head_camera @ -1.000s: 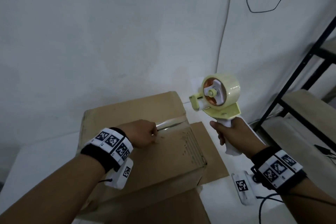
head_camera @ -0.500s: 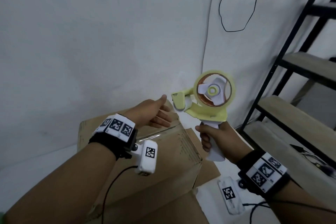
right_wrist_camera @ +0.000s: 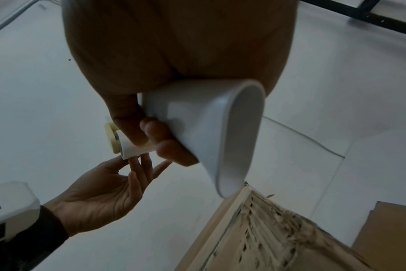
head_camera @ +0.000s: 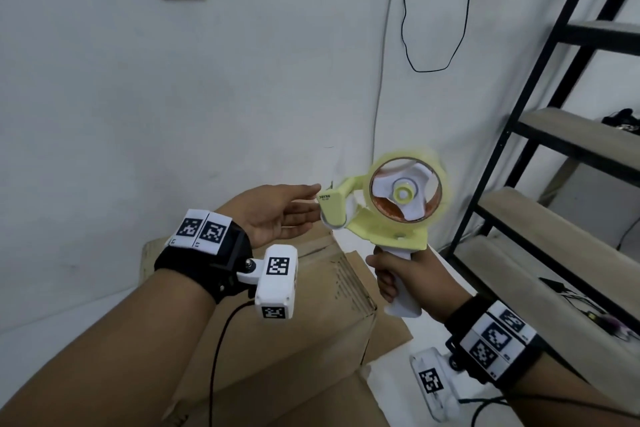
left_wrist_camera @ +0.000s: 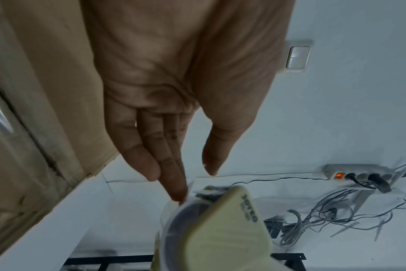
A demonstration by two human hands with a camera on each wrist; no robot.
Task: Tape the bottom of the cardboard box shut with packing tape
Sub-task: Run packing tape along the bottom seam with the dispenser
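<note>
Moved: your left hand [head_camera: 277, 215], off the cardboard box [head_camera: 322, 291] below, fingers straight, touched the tape dispenser [head_camera: 384, 208] gripped by your right hand [head_camera: 405, 274]. One strip laid; more taping probably remained.

tape dispenser [head_camera: 381, 215] above cardboard box [head_camera: 304, 315], left hand [head_camera: 277, 215] left of it, shelving [head_camera: 561, 184] right

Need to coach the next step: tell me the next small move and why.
Probably pinch the loose tape end: the left hand is open, its fingertips at the front roller of the tape dispenser, which the right hand grips above the cardboard box.
</note>
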